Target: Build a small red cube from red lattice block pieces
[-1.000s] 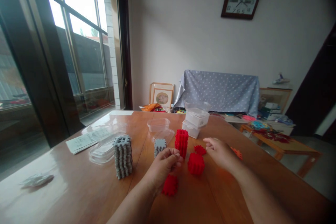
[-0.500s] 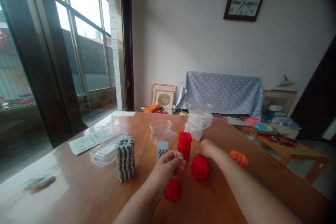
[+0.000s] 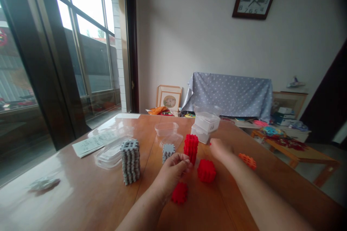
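Note:
My left hand (image 3: 176, 166) is closed in a pinch just in front of a tall stack of red notched tiles (image 3: 191, 148); whatever its fingertips hold, if anything, is hidden. Beyond a shorter red stack (image 3: 206, 170), my right hand (image 3: 221, 150) is closed, with a bit of a red piece (image 3: 210, 144) showing at its fingertips. Below my left hand lies a low group of red tiles (image 3: 179, 192). A small grey stack (image 3: 168, 150) is partly covered by the left hand. Farther left stands a tall stack of grey notched tiles (image 3: 130, 162), its top one a lattice.
Orange lattice tiles (image 3: 247, 161) lie to the right of my right forearm. White lidded boxes (image 3: 207, 122) and a clear tub (image 3: 166, 129) stand farther back. At left are clear lids (image 3: 108, 155), papers (image 3: 90, 144) and a crumpled plastic packet (image 3: 44, 184) on the wooden table (image 3: 100, 202).
My right hand has moved slightly right and away from the shorter red stack, and a red bit now shows at its fingertips. The left hand has barely moved.

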